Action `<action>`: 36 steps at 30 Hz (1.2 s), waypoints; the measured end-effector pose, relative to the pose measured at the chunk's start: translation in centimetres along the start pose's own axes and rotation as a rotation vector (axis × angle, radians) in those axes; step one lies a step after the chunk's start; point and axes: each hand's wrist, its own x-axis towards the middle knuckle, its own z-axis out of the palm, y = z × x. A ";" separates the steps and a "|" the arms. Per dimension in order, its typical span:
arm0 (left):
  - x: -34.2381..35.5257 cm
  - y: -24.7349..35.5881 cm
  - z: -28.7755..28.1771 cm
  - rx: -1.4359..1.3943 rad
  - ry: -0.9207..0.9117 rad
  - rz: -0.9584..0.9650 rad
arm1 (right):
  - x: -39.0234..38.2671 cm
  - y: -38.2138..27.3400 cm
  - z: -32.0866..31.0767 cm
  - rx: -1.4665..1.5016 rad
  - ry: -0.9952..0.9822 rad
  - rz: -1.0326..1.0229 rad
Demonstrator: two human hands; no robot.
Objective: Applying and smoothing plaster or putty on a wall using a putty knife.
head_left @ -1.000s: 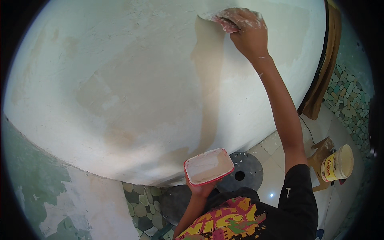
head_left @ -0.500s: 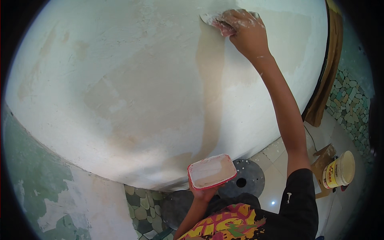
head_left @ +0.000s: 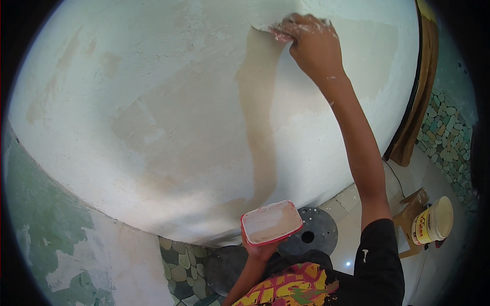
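Note:
My right hand point(head_left: 317, 48) reaches up to the white wall point(head_left: 321, 137), fingers closed round a putty knife point(head_left: 273, 32) smeared with white filler. Its blade lies against the plaster, partly hidden by the fingers. Below the blade, a damp-looking beige strip of filler point(head_left: 259, 112) runs down the wall. Low in front of me, my left hand point(head_left: 258, 250) grips a red-rimmed rectangular plastic tub point(head_left: 271, 239) from beneath. Pale filler coats the inside of the tub. White smears mark my right fingers and wrist.
A dark round disc with a hole point(head_left: 326, 229) lies on the tiled floor by the wall's foot. To the right, a white-and-yellow bucket point(head_left: 434, 224) stands on a small wooden stool point(head_left: 412, 206). Brown wooden trim point(head_left: 416, 117) borders the wall. Pebble-stone paving point(head_left: 178, 265) shows lower left.
The putty knife has shifted slightly left and down on the wall, its blade now flatter to the surface. The tub stays in my left hand, almost unmoved.

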 end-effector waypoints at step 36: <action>0.6 -0.5 0.1 0.025 -0.004 -0.003 | 3.5 0.4 -0.8 0.087 -0.020 -0.094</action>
